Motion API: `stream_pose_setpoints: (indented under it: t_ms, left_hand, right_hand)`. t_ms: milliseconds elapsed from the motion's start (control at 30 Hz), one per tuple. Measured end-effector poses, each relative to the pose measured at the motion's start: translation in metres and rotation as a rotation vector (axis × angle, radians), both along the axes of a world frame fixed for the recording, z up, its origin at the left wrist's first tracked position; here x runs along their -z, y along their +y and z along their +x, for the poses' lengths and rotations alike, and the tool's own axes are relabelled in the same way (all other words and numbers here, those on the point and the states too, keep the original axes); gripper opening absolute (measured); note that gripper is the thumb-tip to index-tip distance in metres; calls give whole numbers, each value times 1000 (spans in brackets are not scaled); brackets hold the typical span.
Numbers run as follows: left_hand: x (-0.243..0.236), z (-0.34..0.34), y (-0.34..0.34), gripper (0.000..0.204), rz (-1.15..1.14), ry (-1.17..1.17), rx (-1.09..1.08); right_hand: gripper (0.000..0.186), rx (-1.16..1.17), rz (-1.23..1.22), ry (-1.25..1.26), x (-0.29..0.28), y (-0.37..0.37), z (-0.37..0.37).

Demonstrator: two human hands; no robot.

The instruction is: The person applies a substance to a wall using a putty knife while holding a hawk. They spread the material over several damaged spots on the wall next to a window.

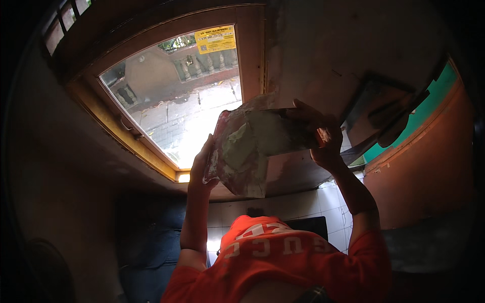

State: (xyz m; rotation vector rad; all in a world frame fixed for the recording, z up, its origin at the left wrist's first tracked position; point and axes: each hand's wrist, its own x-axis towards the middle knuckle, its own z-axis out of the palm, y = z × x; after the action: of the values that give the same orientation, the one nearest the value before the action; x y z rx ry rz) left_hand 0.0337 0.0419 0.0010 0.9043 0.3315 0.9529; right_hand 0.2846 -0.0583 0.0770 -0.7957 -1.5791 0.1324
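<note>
My left hand [201, 164] grips the red-edged side of a broad flat board or scraper [242, 177] smeared with pale grey paste [235, 141]. My right hand [326, 141] is wrapped round a wide flat blade tool [285, 131], with a red part showing at its grip. This blade lies across the pasted board, overlapping its right side; whether they press together I cannot tell. Both tools are held up in front of a plastered wall [308, 55], near a window's right side.
A wooden-framed glass window [250, 60] bears a yellow sticker [214, 39]. To the right are a dark flat object [379, 106] and a green surface [422, 106] beside a brown panel [414, 177]. Below are white floor tiles [331, 202] and a dark padded shape [146, 242].
</note>
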Motion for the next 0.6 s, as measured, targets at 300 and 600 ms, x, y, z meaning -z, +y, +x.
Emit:
stream_pose_setpoints:
  t_ms: [300, 600]
  left_hand:
    - [-23, -13, -7, 41, -340, -202, 127]
    - [-13, -15, -19, 39, -344, -151, 39]
  right_hand:
    - [22, 61, 13, -189, 15, -6, 5]
    - [20, 94, -36, -324, 25, -20, 37]
